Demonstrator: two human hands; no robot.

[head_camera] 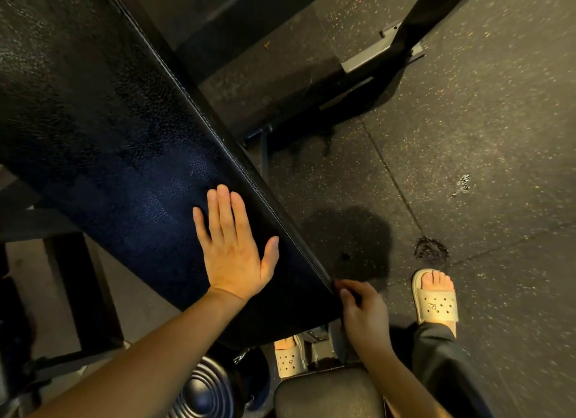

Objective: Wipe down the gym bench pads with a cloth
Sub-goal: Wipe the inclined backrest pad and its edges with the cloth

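Left hand [232, 249] lies flat, grip released, on bench pad [103, 112]; right hand [363, 311] pinches its corner.

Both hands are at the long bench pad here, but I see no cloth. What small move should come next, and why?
Probably fetch a cloth. The left hand lies flat and bare on the long pad, the right hand pinches its near edge, and no cloth shows in view, so wiping likely cannot begin yet.
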